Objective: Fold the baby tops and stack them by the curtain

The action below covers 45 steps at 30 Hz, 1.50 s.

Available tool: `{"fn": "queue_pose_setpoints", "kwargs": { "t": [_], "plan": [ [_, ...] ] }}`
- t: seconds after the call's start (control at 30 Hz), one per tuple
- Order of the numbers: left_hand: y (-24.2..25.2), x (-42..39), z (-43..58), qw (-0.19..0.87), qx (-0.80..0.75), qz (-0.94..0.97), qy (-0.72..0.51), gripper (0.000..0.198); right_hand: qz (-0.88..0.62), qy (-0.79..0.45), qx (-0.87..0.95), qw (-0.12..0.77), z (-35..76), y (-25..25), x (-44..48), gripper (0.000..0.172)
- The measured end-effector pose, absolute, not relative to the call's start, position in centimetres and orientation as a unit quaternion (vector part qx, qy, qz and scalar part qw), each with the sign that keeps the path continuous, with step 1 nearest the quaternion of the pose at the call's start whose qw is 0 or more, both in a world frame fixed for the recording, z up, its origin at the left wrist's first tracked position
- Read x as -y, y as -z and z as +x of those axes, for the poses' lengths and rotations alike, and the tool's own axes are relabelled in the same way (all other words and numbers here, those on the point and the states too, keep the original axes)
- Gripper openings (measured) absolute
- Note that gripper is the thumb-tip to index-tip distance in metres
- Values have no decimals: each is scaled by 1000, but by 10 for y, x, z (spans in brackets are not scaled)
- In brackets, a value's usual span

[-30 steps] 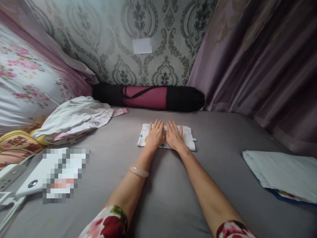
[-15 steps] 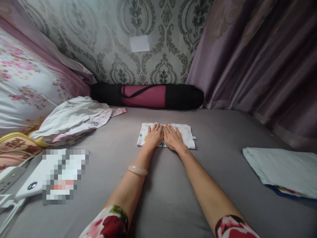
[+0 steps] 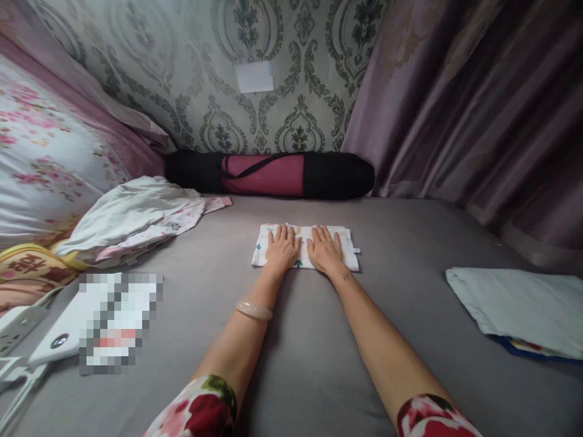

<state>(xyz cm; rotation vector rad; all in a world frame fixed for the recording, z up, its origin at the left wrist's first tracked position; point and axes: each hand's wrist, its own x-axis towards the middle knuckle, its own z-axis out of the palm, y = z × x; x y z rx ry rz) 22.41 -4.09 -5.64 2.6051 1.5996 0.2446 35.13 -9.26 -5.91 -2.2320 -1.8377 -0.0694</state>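
A white folded cloth (image 3: pixel 304 247) with a yellow and green print lies flat on the grey bed sheet (image 3: pixel 310 352). It forms a wide rectangle, and a small white tag sticks out at its right edge. On its left half my left hand (image 3: pixel 283 249) rests palm down, fingers spread. My right hand (image 3: pixel 325 250) lies palm down on the right half, its fingers apart too. A strip of the print shows between the hands. What kind of cloth item it is I cannot make out.
A black and dark pink roll bag (image 3: pixel 264 175) lies along the wall. At left are crumpled clothes (image 3: pixel 136 212), a floral pillow (image 3: pixel 50 158), a white device (image 3: pixel 59 334) and a power strip (image 3: pixel 18 325). Folded pale green fabric (image 3: pixel 523 309) lies at right, below the purple curtain (image 3: pixel 455 121).
My right hand has slid to the right over the cloth, opening a gap between the hands. My left hand has shifted only slightly left. The cloth stays in place.
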Motion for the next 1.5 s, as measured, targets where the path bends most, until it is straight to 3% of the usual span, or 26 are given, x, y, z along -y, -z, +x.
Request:
{"fn": "queue_pose_setpoints", "kwargs": {
  "t": [0.4, 0.63, 1.1, 1.5],
  "plan": [
    [45, 37, 221, -32, -546, 825, -140, 61, -773, 41, 614, 154, 363, 42, 94, 57],
    [55, 31, 213, 30, -572, 816, -78, 60, -784, 32, 608, 118, 364, 58, 95, 55],
    [37, 31, 212, 13, -586, 803, -108, 59, -788, 47, 600, 128, 373, 45, 95, 56],
    [56, 23, 199, 56, -594, 797, -89, 60, -807, 25, 581, 103, 376, 58, 97, 56]
  ]
}}
